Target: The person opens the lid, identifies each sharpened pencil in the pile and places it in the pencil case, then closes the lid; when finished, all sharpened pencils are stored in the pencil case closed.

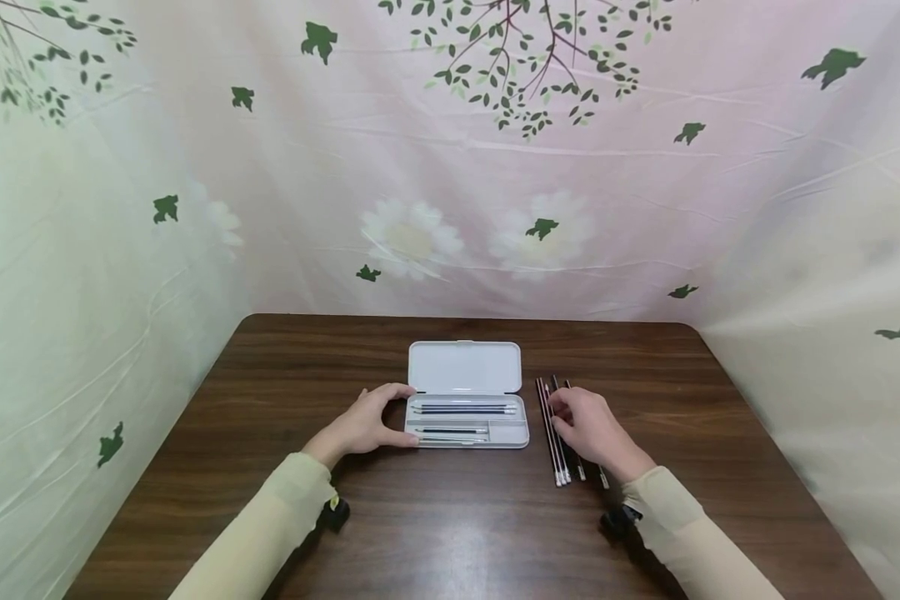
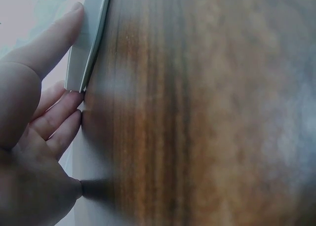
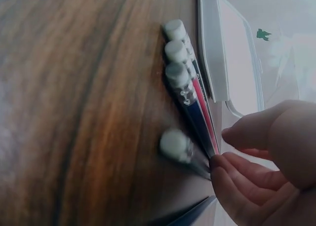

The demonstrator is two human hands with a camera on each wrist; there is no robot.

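Note:
A white pencil case (image 1: 508, 432) lies with its lid (image 1: 464, 367) raised on the far side. Dark pencils (image 1: 462, 409) lie lengthwise in its rear and front-left compartments. My left hand (image 1: 363, 423) holds the case's left end, thumb at the near edge and fingers at the back corner. To the right of the case, my right hand (image 1: 588, 425) is over several loose pencils (image 1: 552, 450), eraser ends towards me. In the right wrist view, its thumb and index finger stand slightly apart beside a red pencil (image 3: 206, 110) and a dark blue pencil (image 3: 197, 115). Their far ends are hidden.
The brown wooden table (image 1: 450, 533) has rounded far corners. A pale cloth backdrop (image 1: 450, 167) printed with leaves and flowers hangs behind it and along both sides. Each wrist carries a dark camera (image 1: 335, 514).

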